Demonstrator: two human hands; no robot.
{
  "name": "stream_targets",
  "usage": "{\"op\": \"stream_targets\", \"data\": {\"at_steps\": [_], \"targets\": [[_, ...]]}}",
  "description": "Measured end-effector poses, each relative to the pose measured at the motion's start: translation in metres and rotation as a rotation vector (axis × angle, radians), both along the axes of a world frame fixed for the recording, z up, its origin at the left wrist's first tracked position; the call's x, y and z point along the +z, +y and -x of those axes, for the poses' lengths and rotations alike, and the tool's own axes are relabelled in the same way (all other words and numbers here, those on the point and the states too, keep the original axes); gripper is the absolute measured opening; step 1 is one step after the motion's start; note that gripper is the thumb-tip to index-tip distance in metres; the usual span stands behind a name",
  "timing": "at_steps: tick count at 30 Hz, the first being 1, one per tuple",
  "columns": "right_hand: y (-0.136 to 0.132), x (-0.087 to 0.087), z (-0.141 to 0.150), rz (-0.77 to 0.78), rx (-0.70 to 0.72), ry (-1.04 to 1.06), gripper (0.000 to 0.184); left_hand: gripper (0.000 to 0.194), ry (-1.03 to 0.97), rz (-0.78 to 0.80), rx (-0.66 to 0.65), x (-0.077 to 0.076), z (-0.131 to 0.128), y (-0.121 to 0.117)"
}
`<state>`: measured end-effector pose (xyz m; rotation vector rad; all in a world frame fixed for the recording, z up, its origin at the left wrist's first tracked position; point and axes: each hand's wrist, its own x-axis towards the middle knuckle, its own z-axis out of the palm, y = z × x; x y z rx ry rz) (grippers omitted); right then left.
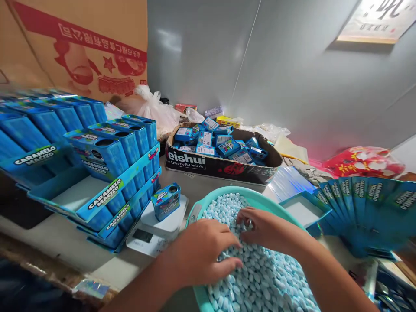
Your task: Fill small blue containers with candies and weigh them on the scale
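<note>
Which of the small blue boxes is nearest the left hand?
The box standing alone on the white scale, beside the turquoise basin. The other boxes are farther from the left hand, in stacked trays or heaped in the black carton.

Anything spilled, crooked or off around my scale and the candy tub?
No candy shows outside the teal basin, and nothing looks damaged. Only the blue boxes in the black carton look untidy: jumbled at all angles, while those in the trays stand in rows.

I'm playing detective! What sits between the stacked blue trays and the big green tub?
The white scale, with one small blue box on it, in the head view.
</note>
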<state>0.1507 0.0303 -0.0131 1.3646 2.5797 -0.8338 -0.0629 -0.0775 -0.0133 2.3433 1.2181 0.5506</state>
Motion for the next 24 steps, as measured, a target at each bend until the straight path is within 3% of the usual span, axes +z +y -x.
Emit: {"op": "stream_targets", "data": {"at_steps": [3, 15, 18, 21, 22, 24], "targets": [[0.0, 0.0, -0.001, 0.016, 0.009, 0.013, 0.023, 0.015, 0.032, 0.005, 0.061, -0.001, 0.003, 0.001], [0.0, 0.004, 0.002, 0.044, 0.041, 0.09, 0.011, 0.015, 0.055, -0.05, 0.031, -0.008, 0.002, -0.001], [0.001, 0.001, 0.002, 0.034, 0.035, 0.098, 0.016, 0.011, -0.043, -0.255, 0.066, -0.006, 0.009, 0.004], [0.002, -0.002, 0.005, 0.021, -0.024, 0.091, 0.021, 0.005, -0.147, -0.631, 0.318, -0.004, 0.036, 0.013], [0.003, -0.003, 0.005, 0.007, -0.045, 0.094, 0.022, 0.009, -0.144, -0.706, 0.447, -0.003, 0.048, 0.017], [0.005, -0.005, 0.006, -0.015, -0.057, 0.104, 0.024, 0.02, -0.076, -0.714, 0.693, -0.007, 0.07, 0.025]]}}
